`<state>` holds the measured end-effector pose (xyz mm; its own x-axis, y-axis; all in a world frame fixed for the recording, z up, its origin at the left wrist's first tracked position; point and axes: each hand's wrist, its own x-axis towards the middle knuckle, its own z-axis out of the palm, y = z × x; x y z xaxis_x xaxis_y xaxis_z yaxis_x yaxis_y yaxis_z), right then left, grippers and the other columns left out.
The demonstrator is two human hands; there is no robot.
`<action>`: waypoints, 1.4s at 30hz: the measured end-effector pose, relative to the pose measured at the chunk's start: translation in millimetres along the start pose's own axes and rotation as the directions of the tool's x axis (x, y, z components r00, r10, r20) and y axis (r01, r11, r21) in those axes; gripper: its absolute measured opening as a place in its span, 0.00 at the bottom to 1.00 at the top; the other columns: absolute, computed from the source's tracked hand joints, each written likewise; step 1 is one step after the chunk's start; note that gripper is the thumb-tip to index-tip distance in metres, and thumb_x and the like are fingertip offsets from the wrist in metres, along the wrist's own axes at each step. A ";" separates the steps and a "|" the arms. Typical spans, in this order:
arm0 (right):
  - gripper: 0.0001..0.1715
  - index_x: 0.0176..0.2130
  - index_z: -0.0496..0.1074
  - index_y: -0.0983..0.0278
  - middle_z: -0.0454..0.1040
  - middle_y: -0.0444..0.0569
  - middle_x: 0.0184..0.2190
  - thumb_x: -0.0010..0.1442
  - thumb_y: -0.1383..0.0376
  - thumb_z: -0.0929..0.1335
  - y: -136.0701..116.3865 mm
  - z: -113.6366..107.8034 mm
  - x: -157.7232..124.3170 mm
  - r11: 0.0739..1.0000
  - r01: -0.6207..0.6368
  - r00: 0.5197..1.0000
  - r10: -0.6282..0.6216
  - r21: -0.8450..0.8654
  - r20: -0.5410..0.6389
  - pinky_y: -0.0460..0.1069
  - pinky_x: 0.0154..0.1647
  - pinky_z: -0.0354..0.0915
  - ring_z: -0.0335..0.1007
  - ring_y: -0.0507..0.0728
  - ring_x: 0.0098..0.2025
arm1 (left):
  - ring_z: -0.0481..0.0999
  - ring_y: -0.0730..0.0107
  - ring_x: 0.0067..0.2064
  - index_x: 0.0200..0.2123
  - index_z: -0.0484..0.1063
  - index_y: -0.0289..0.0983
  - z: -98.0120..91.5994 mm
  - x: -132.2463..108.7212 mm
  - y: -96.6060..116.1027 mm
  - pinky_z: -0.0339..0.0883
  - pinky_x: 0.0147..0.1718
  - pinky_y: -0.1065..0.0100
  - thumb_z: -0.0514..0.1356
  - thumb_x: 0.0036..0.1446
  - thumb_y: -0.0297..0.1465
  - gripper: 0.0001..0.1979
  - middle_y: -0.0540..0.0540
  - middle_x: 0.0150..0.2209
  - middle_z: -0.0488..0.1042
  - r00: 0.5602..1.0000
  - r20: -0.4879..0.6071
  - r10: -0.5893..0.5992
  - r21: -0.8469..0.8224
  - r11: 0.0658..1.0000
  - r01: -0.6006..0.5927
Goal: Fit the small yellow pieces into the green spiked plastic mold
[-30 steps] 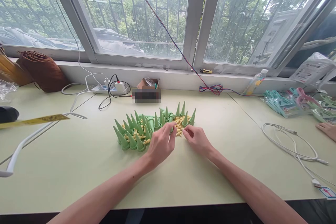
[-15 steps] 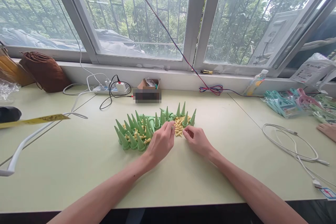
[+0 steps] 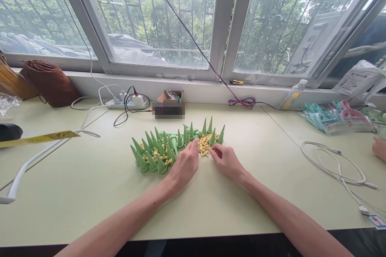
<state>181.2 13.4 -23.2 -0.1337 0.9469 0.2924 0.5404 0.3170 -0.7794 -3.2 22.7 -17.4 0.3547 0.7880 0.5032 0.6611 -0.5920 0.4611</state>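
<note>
A cluster of green plastic cones [image 3: 157, 150] stands on the pale green table [image 3: 90, 184], mixed with a heap of small yellow pieces [image 3: 205, 144]. My left hand [image 3: 183, 164] rests at the near edge of the cones, fingers curled and closed with the tips among the yellow pieces; what they hold is hidden. My right hand [image 3: 226, 160] lies just right of it, its fingers pinched together at the edge of the yellow heap.
A power strip with cables [image 3: 126, 102] and a small cardboard box [image 3: 169, 100] lie by the window sill. A brown bag [image 3: 50, 82] sits far left, a white cable [image 3: 334, 160] and pastel clips [image 3: 328, 118] to the right. Another person's hand [image 3: 379, 146] shows at the right edge.
Both of my hands stay at the yellow heap with only small finger shifts. The other person's hand at the right edge has pulled back.
</note>
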 end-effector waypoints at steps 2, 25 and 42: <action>0.14 0.29 0.66 0.63 0.62 0.41 0.20 0.65 0.60 0.61 -1.0 -0.4 -0.1 1.000 -0.001 1.000 0.001 0.008 0.003 0.47 0.24 0.52 0.55 0.51 0.22 | 0.74 0.69 0.30 0.61 0.54 0.36 0.4 -1.0 0.4 0.69 0.30 0.68 0.46 0.67 0.26 0.20 0.44 0.36 0.73 1.000 0.007 -0.022 -0.015 1.000 0.022; 0.10 0.37 0.69 0.63 0.73 0.47 0.29 0.65 0.62 0.62 -7.4 -1.2 -2.5 0.993 0.031 0.997 -0.039 0.114 0.066 0.48 0.30 0.63 0.68 0.54 0.29 | 0.56 0.76 0.22 0.61 0.52 0.37 -0.6 -1.1 10.9 0.54 0.24 0.76 0.46 0.68 0.29 0.20 0.57 0.24 0.56 0.989 0.064 -0.131 -0.213 0.967 0.141; 0.09 0.41 0.68 0.63 0.75 0.46 0.27 0.65 0.61 0.63 -7.0 -0.9 -2.9 0.989 0.035 0.994 -0.049 0.141 0.096 0.49 0.30 0.64 0.70 0.55 0.29 | 0.55 0.76 0.21 0.60 0.55 0.38 1.4 -1.2 10.7 0.52 0.22 0.75 0.47 0.68 0.33 0.18 0.57 0.23 0.57 0.988 0.081 -0.133 -0.303 0.941 0.152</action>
<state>178.6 8.4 -18.0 -0.2394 0.9309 0.2758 0.4131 0.3547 -0.8388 4.4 15.7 -14.1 0.3154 0.8710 0.3766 0.4758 -0.4885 0.7314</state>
